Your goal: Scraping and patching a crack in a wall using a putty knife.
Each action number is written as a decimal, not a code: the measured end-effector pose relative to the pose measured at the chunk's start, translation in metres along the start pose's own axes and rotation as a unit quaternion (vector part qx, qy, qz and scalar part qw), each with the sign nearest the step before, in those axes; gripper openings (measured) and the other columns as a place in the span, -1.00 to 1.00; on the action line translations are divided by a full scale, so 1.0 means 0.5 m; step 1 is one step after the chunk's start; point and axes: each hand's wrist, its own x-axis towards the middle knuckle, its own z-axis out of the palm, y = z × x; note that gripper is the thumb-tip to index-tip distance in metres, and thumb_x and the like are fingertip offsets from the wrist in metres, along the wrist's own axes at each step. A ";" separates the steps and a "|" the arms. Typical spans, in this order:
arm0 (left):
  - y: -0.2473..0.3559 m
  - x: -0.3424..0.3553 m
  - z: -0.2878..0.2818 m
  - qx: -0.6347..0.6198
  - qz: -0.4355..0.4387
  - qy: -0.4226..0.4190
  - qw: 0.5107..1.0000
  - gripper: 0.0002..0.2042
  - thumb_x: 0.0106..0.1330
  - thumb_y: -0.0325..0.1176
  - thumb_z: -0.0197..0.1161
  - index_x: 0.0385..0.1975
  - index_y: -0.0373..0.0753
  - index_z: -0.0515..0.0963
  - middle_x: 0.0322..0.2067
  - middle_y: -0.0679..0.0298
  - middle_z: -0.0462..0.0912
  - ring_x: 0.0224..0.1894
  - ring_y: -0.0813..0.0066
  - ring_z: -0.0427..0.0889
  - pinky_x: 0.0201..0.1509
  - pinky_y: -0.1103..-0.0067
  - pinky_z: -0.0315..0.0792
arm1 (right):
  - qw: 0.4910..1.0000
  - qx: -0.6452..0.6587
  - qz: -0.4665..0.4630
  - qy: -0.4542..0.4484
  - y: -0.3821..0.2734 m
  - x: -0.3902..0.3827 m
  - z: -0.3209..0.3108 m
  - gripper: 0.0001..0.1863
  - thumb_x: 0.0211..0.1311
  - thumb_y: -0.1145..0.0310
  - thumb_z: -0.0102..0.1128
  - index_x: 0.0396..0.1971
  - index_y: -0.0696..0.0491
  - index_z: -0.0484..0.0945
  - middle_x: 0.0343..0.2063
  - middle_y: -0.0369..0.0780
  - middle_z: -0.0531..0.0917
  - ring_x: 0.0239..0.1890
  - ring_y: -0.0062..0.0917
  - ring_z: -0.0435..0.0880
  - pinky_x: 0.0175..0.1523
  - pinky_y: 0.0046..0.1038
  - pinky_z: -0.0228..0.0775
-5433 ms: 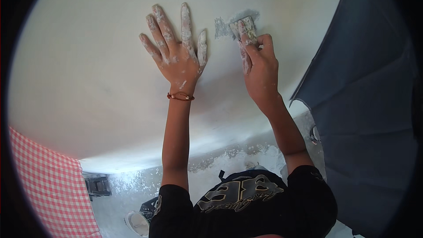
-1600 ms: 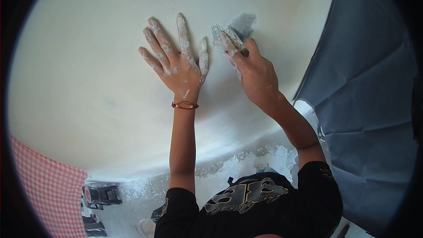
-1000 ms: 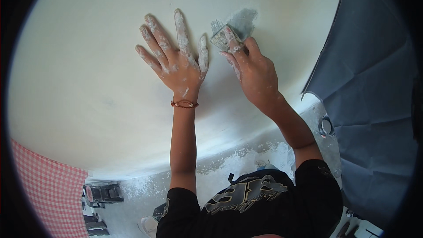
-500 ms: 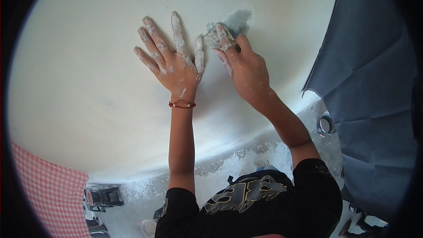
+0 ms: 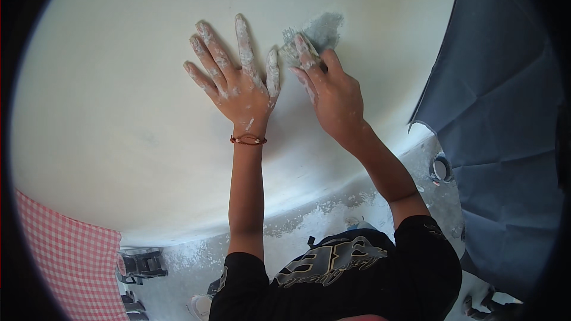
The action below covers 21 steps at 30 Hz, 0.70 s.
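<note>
The right hand (image 5: 336,98) ends a bent arm that comes in from the near right and slants leftward; the left hand (image 5: 244,98) ends a nearly straight arm, with a reddish-brown cord bracelet (image 5: 248,140) around the wrist. Both arms emerge from a black short-sleeved shirt (image 5: 357,288) at the near edge. The left hand rests palm down on a smooth, pale cream wall (image 5: 131,83), relaxed wide, its white-smeared fingers straight and spread. The right hand grasps a flat, pale, crusted scraper (image 5: 289,55), partly hidden, with the index finger stretched along its face and the thumb on its near side. The scraper sits at the wall just right of the left thumb; beyond it, farther right, is a rough grey patch (image 5: 327,30).
</note>
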 end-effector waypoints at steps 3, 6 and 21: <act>0.003 0.003 -0.002 0.003 -0.004 -0.004 1.000 -0.33 0.43 0.09 0.10 0.50 -0.02 0.28 0.53 -0.15 0.03 0.58 -0.14 -0.02 0.57 -0.08 -0.21 | 0.999 -0.014 0.024 -0.017 -0.008 0.009 -0.001 -0.40 0.30 0.38 0.37 0.35 -0.05 0.48 -0.32 -0.20 0.46 -0.53 -0.39 0.55 -0.43 -0.35 0.49; 0.004 0.006 -0.001 0.002 -0.001 0.004 1.000 -0.33 0.42 0.08 0.11 0.50 -0.02 0.28 0.53 -0.15 0.03 0.58 -0.15 -0.02 0.57 -0.09 -0.21 | 0.999 -0.031 -0.010 0.015 0.005 -0.003 0.007 -0.41 0.36 0.24 0.32 0.36 -0.06 0.43 -0.27 -0.20 0.45 -0.53 -0.45 0.61 -0.49 -0.39 0.54; 0.005 0.008 -0.006 0.008 -0.005 -0.010 1.000 -0.31 0.42 0.11 0.08 0.51 -0.01 0.26 0.54 -0.15 0.01 0.58 -0.15 -0.04 0.58 -0.07 -0.23 | 1.000 -0.006 0.022 -0.009 -0.008 0.007 -0.003 -0.45 0.41 0.20 0.25 0.36 -0.04 0.44 -0.27 -0.16 0.47 -0.54 -0.34 0.62 -0.45 -0.34 0.56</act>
